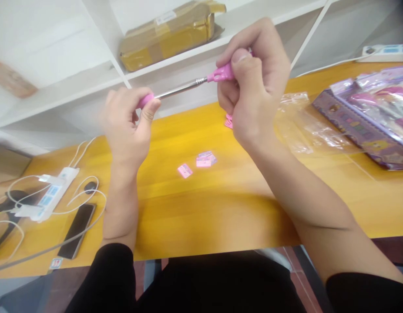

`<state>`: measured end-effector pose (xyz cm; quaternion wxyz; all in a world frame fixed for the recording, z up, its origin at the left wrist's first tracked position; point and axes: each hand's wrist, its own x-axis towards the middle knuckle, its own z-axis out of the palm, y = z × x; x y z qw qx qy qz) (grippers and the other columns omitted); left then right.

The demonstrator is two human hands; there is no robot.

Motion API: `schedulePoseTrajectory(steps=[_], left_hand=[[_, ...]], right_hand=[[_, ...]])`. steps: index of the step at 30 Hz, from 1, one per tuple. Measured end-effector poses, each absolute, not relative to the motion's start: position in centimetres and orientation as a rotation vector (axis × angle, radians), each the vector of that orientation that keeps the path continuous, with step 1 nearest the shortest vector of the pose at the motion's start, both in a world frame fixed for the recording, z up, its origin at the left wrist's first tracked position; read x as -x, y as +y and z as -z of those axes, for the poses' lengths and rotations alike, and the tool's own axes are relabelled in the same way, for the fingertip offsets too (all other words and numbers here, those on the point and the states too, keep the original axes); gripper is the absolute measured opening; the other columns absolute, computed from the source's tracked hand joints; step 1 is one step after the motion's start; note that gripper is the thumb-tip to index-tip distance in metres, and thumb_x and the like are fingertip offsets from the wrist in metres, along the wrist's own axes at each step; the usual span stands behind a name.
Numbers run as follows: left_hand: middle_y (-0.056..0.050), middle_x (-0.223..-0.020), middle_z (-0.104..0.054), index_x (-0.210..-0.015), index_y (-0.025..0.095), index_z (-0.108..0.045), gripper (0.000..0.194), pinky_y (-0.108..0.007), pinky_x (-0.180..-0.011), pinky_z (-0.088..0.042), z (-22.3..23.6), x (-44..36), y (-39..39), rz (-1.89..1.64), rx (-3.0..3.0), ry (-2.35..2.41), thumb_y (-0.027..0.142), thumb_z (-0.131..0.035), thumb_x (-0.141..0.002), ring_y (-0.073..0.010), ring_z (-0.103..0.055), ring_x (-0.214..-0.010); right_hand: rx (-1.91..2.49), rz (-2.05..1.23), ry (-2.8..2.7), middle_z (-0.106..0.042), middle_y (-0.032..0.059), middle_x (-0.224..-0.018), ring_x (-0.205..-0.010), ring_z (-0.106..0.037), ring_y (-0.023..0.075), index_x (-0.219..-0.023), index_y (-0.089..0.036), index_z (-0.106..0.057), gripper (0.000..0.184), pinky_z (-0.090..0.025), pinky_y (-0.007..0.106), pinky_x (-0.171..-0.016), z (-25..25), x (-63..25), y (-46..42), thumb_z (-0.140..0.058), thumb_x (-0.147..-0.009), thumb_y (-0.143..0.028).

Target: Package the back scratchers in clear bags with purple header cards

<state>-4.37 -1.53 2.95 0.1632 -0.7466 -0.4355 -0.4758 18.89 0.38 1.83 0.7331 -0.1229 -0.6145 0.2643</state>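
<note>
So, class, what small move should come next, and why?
Perhaps ease the left hand gently toward the right hand: one holds the pink end, the other the handle, and rings on the rod suggest it may telescope.

Shiny metal rod [179, 90] — smooth plastic handle [223, 72] — glossy, wood-look tabletop [178, 208].

On my feed I counted one left hand [128, 124], one right hand [258, 82], one pink-ended metal rod [180, 90], two power strips [56, 193] [389, 53], one phone [76, 232], one taped parcel [167, 37], one purple box [361, 124], and at least three overlapping or loose pink cards [185, 171].
</note>
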Motion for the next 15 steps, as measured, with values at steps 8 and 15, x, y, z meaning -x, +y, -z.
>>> schedulePoseTrajectory(steps=[8, 15], left_hand=[[-0.002, -0.078, -0.063, -0.093, 0.029, -0.076, 0.056, -0.046, -0.085, -0.045, -2.8, 4.58, -1.04, 1.368, 2.103, -1.184, 0.079, -0.058, -0.108, -0.0211, -0.052, -0.074], [-0.003, -0.082, -0.062, -0.097, 0.028, -0.075, 0.065, -0.047, -0.096, -0.044, -2.67, 4.76, -1.04, 1.387, 2.167, -1.257, 0.09, -0.056, -0.102, -0.0245, -0.059, -0.085]], right_hand=[[0.358, -0.512, -1.39, -0.032, -0.0022, -0.07, -0.051, -0.025, 0.0068, -0.085, -0.024, -0.046, 0.049, -0.022, 0.027, -0.047, -1.9, -18.7, 0.6, -0.06, -0.117, -0.059], [0.344, -0.558, -1.364, -0.033, -0.0009, -0.072, -0.051, -0.023, 0.0087, -0.089, -0.026, -0.052, 0.03, -0.019, 0.028, -0.047, -2.0, -18.91, -0.04, -0.056, -0.118, -0.032]])
